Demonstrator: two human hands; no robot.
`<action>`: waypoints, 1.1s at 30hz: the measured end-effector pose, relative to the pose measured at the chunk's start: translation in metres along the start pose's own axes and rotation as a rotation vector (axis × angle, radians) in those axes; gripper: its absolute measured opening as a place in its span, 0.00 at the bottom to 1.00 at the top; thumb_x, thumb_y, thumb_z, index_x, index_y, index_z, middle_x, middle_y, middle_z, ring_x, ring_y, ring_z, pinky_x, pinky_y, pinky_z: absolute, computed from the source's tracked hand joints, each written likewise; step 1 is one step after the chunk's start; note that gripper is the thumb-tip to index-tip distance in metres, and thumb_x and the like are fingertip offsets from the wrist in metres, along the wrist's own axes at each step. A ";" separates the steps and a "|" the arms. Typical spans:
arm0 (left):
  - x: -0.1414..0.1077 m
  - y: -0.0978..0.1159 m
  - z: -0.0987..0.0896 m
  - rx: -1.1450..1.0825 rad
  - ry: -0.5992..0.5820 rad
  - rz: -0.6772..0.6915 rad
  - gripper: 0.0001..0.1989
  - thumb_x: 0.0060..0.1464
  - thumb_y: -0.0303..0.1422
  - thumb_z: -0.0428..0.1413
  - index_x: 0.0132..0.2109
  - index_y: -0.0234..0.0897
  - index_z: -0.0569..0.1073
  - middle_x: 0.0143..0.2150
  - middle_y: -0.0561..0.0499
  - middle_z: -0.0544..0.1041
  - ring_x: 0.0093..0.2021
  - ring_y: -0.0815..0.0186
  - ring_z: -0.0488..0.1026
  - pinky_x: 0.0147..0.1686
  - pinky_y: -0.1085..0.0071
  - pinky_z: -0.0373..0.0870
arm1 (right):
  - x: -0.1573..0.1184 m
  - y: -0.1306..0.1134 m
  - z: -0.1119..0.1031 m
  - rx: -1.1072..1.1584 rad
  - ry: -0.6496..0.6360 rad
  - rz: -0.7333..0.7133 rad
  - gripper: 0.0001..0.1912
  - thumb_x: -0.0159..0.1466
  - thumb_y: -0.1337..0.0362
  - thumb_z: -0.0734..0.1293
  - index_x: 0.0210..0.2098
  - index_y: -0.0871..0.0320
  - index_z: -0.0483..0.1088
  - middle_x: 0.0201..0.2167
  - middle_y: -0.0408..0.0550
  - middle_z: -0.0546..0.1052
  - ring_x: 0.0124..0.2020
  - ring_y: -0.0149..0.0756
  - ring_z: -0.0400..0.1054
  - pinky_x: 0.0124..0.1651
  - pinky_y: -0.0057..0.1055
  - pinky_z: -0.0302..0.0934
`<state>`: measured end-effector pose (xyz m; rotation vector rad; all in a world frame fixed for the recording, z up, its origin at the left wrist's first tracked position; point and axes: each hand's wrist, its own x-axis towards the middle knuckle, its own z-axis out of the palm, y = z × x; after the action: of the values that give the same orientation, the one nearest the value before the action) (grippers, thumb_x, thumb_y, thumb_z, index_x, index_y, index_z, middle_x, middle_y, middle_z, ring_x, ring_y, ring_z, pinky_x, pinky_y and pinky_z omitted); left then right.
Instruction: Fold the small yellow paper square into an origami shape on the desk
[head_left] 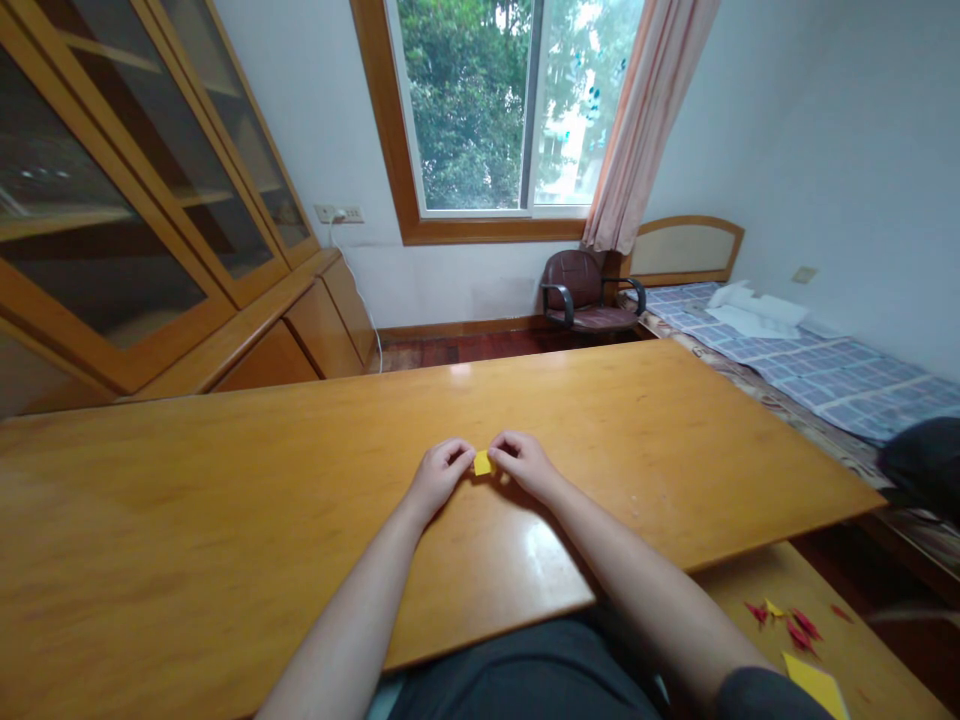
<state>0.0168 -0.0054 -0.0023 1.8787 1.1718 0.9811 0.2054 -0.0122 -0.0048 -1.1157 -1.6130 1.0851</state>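
A small piece of yellow paper [482, 463], roughly square, is held between my two hands just above the wooden table. My left hand [441, 474] pinches its left edge between thumb and fingers. On the other side, my right hand [524, 464] pinches the paper's right edge. Both forearms reach in from the table's near edge. Whether the paper is folded in layers is too small to make out.
The wooden table [225, 500] spreads wide under my hands. At the lower right, a lower wooden surface [862, 640] carries several small red folded papers [804, 628], a small yellow one [773, 608] and a yellow sheet [816, 686]. Beyond stand an office chair [581, 290] and a bed [840, 370].
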 end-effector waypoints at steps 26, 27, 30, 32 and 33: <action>0.001 -0.005 0.003 -0.015 -0.018 -0.014 0.13 0.56 0.38 0.52 0.28 0.35 0.71 0.25 0.53 0.70 0.29 0.66 0.67 0.32 0.73 0.62 | 0.000 -0.001 0.000 -0.044 -0.012 -0.031 0.09 0.60 0.61 0.65 0.27 0.60 0.70 0.21 0.42 0.72 0.22 0.29 0.67 0.28 0.24 0.60; 0.001 -0.004 0.003 -0.016 -0.017 -0.017 0.13 0.56 0.38 0.52 0.28 0.35 0.71 0.25 0.53 0.70 0.29 0.66 0.67 0.32 0.73 0.62 | 0.000 0.000 0.000 -0.038 -0.010 -0.027 0.09 0.60 0.61 0.65 0.27 0.59 0.70 0.21 0.42 0.72 0.22 0.29 0.67 0.28 0.24 0.60; 0.002 -0.002 0.003 -0.017 -0.018 -0.019 0.13 0.56 0.39 0.52 0.29 0.36 0.72 0.27 0.52 0.72 0.31 0.66 0.68 0.34 0.73 0.63 | 0.001 0.002 0.000 -0.010 0.001 -0.013 0.09 0.60 0.61 0.65 0.28 0.59 0.70 0.21 0.42 0.73 0.22 0.29 0.67 0.27 0.24 0.60; 0.003 -0.001 0.003 -0.020 -0.028 -0.015 0.12 0.56 0.39 0.53 0.31 0.36 0.73 0.29 0.52 0.73 0.33 0.65 0.69 0.35 0.72 0.63 | 0.001 0.004 0.000 0.013 0.011 -0.004 0.09 0.60 0.60 0.65 0.28 0.59 0.70 0.21 0.42 0.73 0.22 0.29 0.67 0.27 0.24 0.60; 0.004 -0.001 0.003 -0.022 -0.035 -0.017 0.12 0.56 0.39 0.53 0.32 0.36 0.73 0.30 0.52 0.73 0.33 0.65 0.69 0.36 0.72 0.64 | 0.002 0.005 -0.001 0.024 0.017 0.001 0.09 0.60 0.60 0.65 0.28 0.59 0.69 0.21 0.42 0.73 0.21 0.29 0.67 0.26 0.24 0.60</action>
<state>0.0202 -0.0023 -0.0040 1.8584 1.1502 0.9445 0.2065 -0.0096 -0.0087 -1.1066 -1.5824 1.0901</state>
